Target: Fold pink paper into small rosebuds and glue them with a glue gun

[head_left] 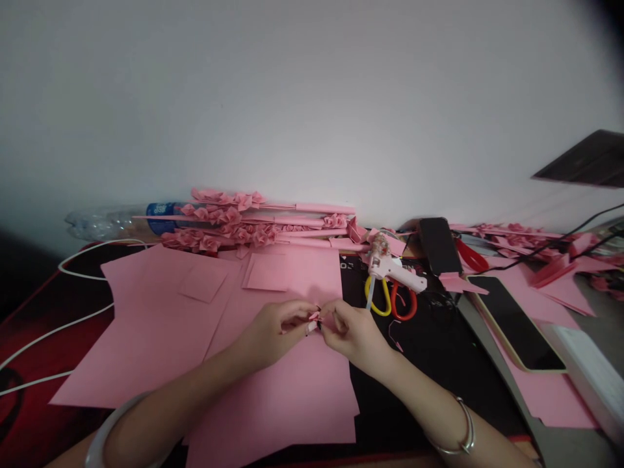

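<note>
Between my two hands is a small folded piece of pink paper [316, 317], held above large pink sheets [283, 409]. My left hand [280, 328] pinches it from the left, thumb below and fingers above. From the right, my right hand [353, 331] pinches the same piece with curled fingers, which hide part of it. Small pink paper squares [266, 272] lie on the sheets just beyond my hands. A white hot glue gun [390, 265] rests close to my right hand, beside scissors [403, 302] with yellow and red handles.
Pink paper flower stems [253, 227] are piled along the wall by a plastic bottle [112, 223]. To the right are a phone [519, 322], a dark phone-like object [439, 246], a white box [585, 370] and more pink paper. A white cable [58, 322] crosses the left side.
</note>
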`<action>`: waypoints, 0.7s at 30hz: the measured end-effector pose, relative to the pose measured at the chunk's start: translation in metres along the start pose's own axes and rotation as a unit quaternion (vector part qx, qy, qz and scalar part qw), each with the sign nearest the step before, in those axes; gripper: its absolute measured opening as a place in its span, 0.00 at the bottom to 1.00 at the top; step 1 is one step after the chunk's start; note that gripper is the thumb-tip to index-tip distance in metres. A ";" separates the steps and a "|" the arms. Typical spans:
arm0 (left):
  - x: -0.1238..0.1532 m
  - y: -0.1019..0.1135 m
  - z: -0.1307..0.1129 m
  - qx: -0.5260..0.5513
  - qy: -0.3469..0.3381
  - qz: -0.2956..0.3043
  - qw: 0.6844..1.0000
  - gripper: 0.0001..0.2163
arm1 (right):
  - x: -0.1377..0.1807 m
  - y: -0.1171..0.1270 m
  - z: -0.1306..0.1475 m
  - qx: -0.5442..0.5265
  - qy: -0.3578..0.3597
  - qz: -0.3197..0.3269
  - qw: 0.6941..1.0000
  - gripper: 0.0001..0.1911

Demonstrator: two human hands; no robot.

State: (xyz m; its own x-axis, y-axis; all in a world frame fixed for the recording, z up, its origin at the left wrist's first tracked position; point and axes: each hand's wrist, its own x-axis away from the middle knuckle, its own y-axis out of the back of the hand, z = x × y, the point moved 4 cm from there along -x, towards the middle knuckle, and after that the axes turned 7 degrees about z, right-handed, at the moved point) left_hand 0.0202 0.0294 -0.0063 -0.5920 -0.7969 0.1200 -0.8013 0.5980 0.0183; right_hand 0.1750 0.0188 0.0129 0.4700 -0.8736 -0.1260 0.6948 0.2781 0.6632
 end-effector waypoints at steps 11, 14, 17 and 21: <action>-0.001 0.000 0.004 -0.024 -0.001 0.010 1.000 0.07 | 0.000 -0.002 0.001 0.010 -0.009 0.006 1.000 0.08; -0.002 0.004 0.004 -0.008 -0.007 -0.014 1.000 0.06 | 0.000 0.001 0.003 0.005 -0.001 0.002 1.000 0.10; -0.003 0.016 0.000 0.049 -0.008 -0.094 0.994 0.08 | 0.000 0.007 0.005 0.004 0.008 -0.010 1.000 0.14; -0.003 0.027 -0.002 0.145 0.027 -0.171 0.974 0.13 | 0.000 0.012 0.003 0.006 -0.009 -0.034 0.999 0.13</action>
State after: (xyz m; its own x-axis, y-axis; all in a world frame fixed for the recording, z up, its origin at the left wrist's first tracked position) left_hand 0.0007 0.0485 -0.0045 -0.2864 -0.9353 0.2077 -0.9463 0.2421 -0.2143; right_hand 0.1813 0.0208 0.0229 0.4127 -0.8972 -0.1573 0.7183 0.2143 0.6619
